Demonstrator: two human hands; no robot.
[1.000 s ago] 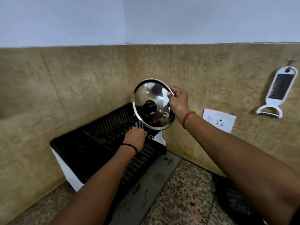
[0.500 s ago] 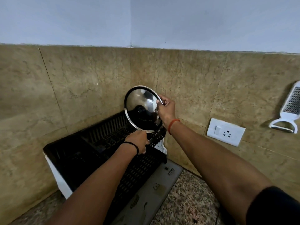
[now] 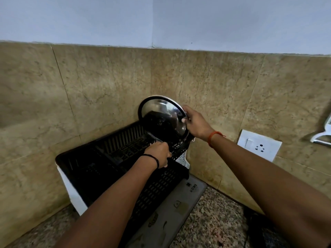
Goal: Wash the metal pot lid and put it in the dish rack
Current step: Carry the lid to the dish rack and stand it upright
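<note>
The washing looks done: the right hand [image 3: 196, 125] pinches the metal pot lid [image 3: 163, 121] upright at the black dish rack [image 3: 100, 158]'s far corner, the left hand [image 3: 158, 156] seemingly gripping its lower rim, not yet released.

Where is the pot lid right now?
In the head view, the metal pot lid stands tilted over the black dish rack's far right corner, gripped by the right hand.
</note>
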